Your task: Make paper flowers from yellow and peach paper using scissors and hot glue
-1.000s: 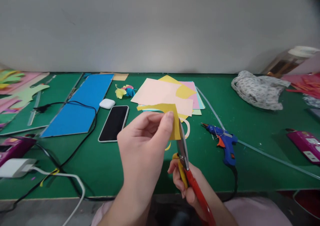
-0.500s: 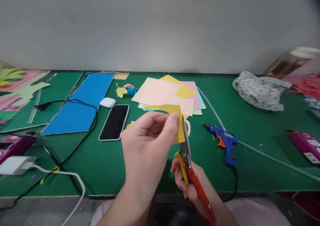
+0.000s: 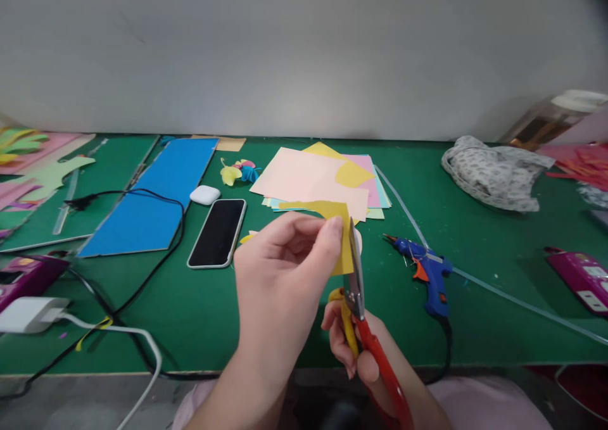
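Observation:
My left hand (image 3: pixel 285 271) pinches a piece of yellow paper (image 3: pixel 346 246) between thumb and fingers, holding it up over the table. My right hand (image 3: pixel 365 347) is wrapped round a pair of scissors (image 3: pixel 354 297) with one red and one yellow handle. The blades point upward and lie along the paper's right edge; whether they bite into it I cannot tell. Behind the paper lies a stack of coloured sheets (image 3: pixel 304 177), a pale pink one on top with a yellow scrap (image 3: pixel 354 173) on it.
Left of my hands lie a phone (image 3: pixel 217 233), a white earbud case (image 3: pixel 205 194), a blue board (image 3: pixel 152 196), small paper flowers (image 3: pixel 237 171) and cables. A blue glue gun (image 3: pixel 427 265) with a long glue stick lies at right, with a patterned cloth (image 3: pixel 494 173) behind it.
Both the yellow paper and my left hand have shifted slightly right. The scissors stay beside the paper's edge, their blades looking a little closer together.

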`<action>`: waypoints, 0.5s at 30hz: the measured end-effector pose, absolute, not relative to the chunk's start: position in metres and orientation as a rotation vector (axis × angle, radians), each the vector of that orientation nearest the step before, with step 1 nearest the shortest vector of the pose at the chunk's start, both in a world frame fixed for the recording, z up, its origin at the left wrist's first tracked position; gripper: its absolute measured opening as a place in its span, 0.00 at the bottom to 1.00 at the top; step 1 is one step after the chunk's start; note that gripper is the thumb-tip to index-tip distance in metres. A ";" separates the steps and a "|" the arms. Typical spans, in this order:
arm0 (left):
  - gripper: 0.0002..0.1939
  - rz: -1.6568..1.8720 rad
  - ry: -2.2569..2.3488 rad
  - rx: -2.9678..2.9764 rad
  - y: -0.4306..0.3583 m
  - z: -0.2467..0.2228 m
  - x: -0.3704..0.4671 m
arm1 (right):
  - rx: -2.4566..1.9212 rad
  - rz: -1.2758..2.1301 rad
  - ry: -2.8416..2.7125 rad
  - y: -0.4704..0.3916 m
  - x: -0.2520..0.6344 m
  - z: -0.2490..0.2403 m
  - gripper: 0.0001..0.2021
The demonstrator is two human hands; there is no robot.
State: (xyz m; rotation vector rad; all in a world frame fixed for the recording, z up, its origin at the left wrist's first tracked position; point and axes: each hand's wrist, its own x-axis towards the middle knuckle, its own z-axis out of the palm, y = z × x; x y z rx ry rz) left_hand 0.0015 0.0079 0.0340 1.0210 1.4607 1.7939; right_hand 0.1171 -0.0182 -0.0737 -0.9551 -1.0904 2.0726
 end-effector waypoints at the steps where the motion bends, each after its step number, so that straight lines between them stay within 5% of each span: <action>1: 0.07 1.793 1.461 1.022 0.008 0.034 0.002 | -0.915 2.097 -1.094 -0.018 0.118 -0.074 0.29; 15: 0.06 1.787 1.468 1.052 0.006 0.035 0.003 | -0.905 2.036 -1.127 -0.025 0.117 -0.081 0.28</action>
